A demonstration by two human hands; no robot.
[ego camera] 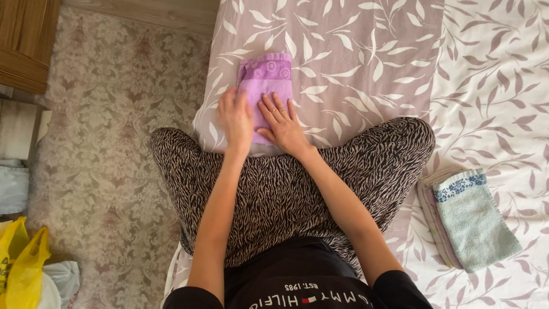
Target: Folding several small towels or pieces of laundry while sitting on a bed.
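Nearest the camera, the person's forearms run up over legs in zebra-striped trousers to both hands, which lie flat and unclenched side by side on the near end of a folded purple towel. The left hand presses on the towel's left edge with fingers stretched forward; the right hand rests just beside it, fingers spread, grasping nothing. The towel lies on a leaf-printed bedsheet, its long axis running straight away from the hands, with the patterned border at the far end. Its near end seems tucked under the palms, though the hands hide it. Well off to the right of the right hand sits a stack of folded towels, the top one pale green. Left of the left hand spreads a patterned carpet, with yellow plastic bags at its near corner.
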